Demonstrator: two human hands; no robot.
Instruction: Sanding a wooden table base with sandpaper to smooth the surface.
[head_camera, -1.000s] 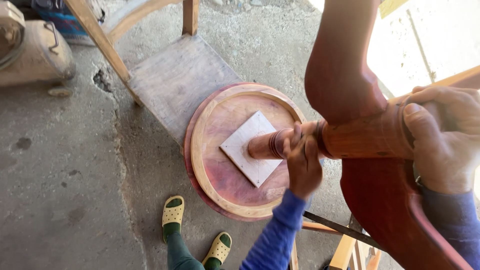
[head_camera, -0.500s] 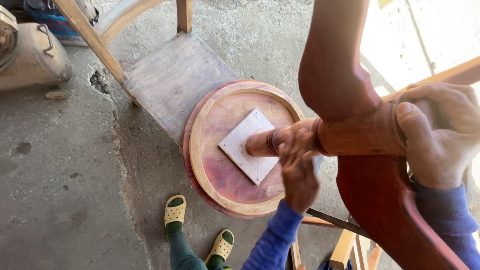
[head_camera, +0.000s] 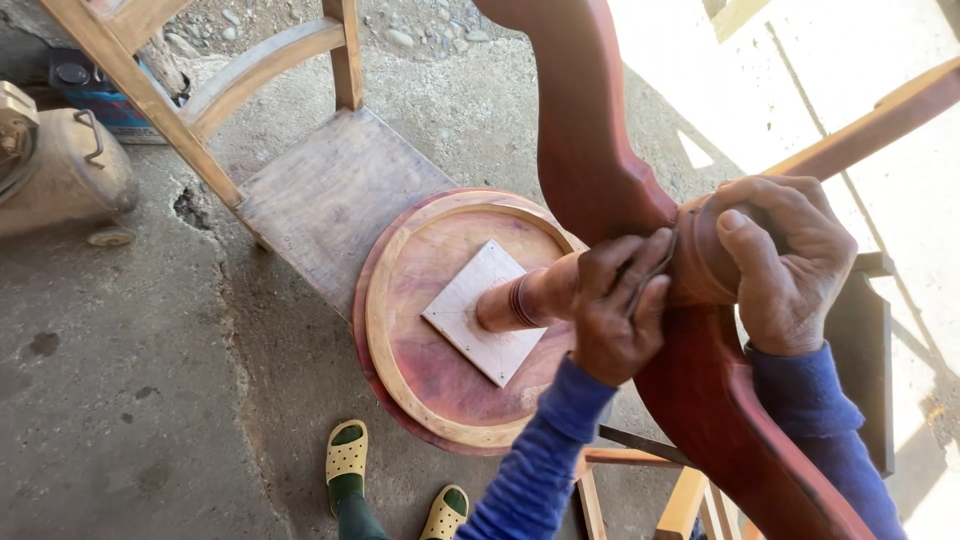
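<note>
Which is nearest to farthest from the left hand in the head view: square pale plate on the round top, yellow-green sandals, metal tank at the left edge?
From the left hand, gripping the turned post:
1. Square pale plate, just left of the hand, on the round top.
2. Yellow-green sandals, below and left, on the concrete floor.
3. Metal tank, far left edge, beyond the chair.

The left hand (head_camera: 620, 310) grips the turned post (head_camera: 530, 297) of an overturned reddish table, and the right hand (head_camera: 780, 260) clasps the hub (head_camera: 700, 265) where curved legs (head_camera: 585, 120) meet. The round top (head_camera: 440, 380) rests on a wooden chair (head_camera: 320, 200); yellow sandals (head_camera: 348, 455) stand on concrete.
</note>
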